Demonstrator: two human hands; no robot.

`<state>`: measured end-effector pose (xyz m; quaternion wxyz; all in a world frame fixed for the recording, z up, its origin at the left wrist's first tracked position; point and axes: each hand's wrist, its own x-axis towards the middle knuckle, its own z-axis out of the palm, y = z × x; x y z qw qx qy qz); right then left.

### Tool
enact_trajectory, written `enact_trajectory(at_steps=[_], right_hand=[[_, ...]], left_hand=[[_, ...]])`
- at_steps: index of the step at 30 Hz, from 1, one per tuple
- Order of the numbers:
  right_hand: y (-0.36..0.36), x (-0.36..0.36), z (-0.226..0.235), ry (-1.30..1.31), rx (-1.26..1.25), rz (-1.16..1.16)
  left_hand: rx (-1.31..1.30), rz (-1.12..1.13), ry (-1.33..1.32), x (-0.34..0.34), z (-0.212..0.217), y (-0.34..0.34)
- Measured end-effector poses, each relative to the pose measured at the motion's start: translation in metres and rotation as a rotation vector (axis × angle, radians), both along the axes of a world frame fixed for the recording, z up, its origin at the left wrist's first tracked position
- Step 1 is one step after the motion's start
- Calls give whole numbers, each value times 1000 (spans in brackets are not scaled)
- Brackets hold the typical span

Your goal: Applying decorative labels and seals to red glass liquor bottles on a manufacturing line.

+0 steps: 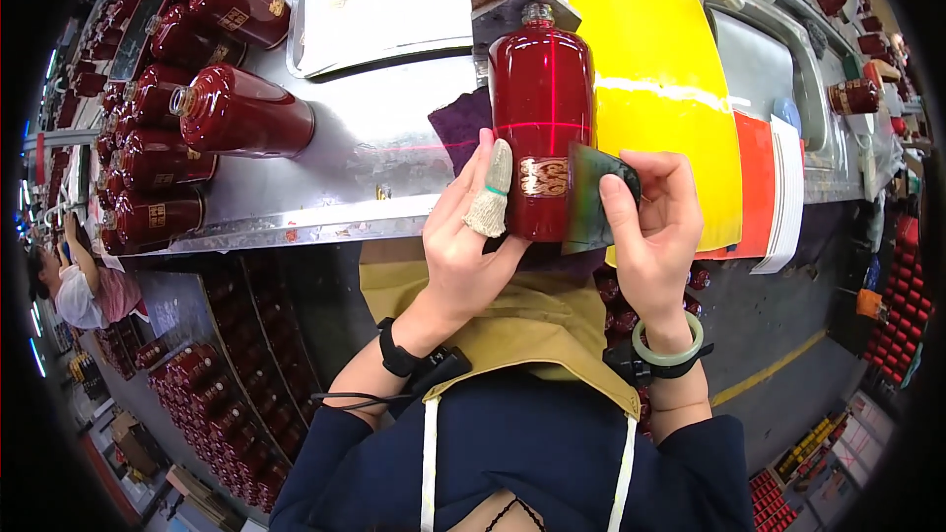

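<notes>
A dark red glass bottle (540, 79) with a clear threaded neck lies in front of me, its neck pointing away. Gold lettering decoration (545, 177) sits on its lower body, and red laser lines cross above it. My left hand (463, 222) grips the bottle's left side; one finger wears a pale finger cover (490, 199) with a green band. Between thumb and fingers, my right hand (655, 222) pinches a dark green, translucent scraper (588, 199). The scraper's left edge meets the bottle's right side, beside the gold decoration.
Several red bottles (251, 118) stand or lie at the left of the metal bench (365, 118). A white tray (384, 10) lies behind, and a yellow sheet (650, 69) at right. Beyond are a red sheet (757, 172) and a sink (813, 69). Another person (89, 286) works far left.
</notes>
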<state>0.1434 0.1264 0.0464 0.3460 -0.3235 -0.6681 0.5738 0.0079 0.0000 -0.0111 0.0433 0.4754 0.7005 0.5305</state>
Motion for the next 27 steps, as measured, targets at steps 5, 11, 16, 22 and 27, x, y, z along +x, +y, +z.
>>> enact_trajectory(at_steps=[5, 11, 16, 22, 27], right_hand=[[0, -9, 3, -29, 98, -34], [-9, -21, 0, -108, 164, -72], [4, -21, 9, -70, 334, -14], [21, -12, 23, -167, 1101, 39], [22, -22, 29, -171, 1105, 363]], left_hand=[[11, 21, 17, 4, 6, 1], [43, 32, 105, 3, 10, 1], [-16, 88, 250, 10, 14, 5], [-4, 74, 208, 6, 12, 12], [30, 90, 68, 10, 5, 11]])
